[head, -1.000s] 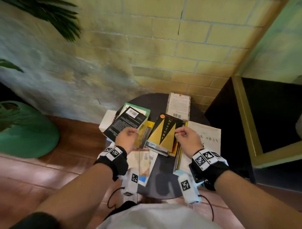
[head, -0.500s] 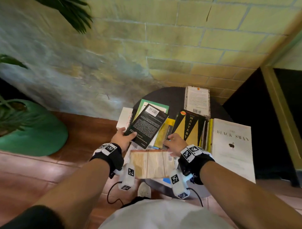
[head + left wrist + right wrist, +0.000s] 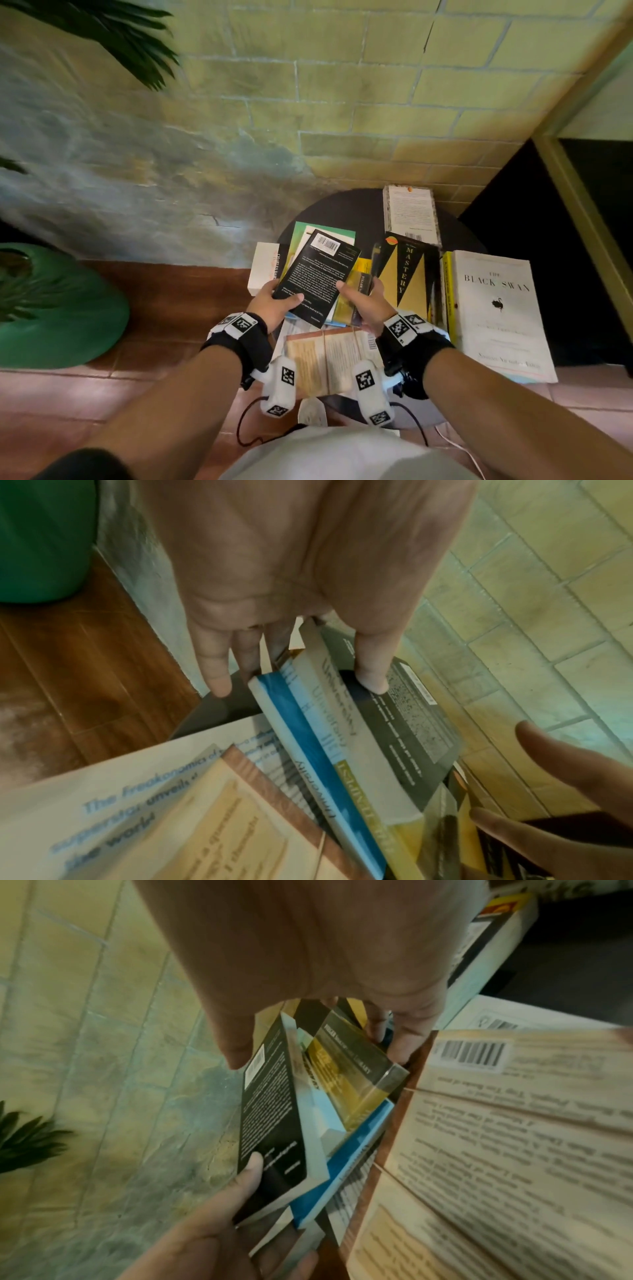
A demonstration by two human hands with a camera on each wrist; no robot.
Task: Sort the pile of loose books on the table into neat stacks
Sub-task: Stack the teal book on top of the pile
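A black paperback (image 3: 318,277) lies back cover up, on top of loose books on the left half of the round dark table (image 3: 346,209). My left hand (image 3: 275,301) grips its near left corner, thumb (image 3: 373,680) on the cover and fingers underneath. My right hand (image 3: 361,303) grips from the right: thumb (image 3: 236,1053) on the black paperback (image 3: 270,1123), fingers round a grey-and-yellow book (image 3: 352,1069) beside it. A blue-spined book (image 3: 308,737) lies just below. The black-and-gold Mastery book (image 3: 407,274) and the white Black Swan book (image 3: 496,308) lie to the right.
A white book (image 3: 411,212) lies at the table's far edge and a tan one (image 3: 329,356) at the near edge. A brick wall rises behind the table. A green planter (image 3: 61,308) stands on the floor at left, a dark cabinet (image 3: 548,205) at right.
My right hand has left the Mastery book and moved left onto the black paperback's right edge. My left hand has kept hold of the paperback's near left corner.
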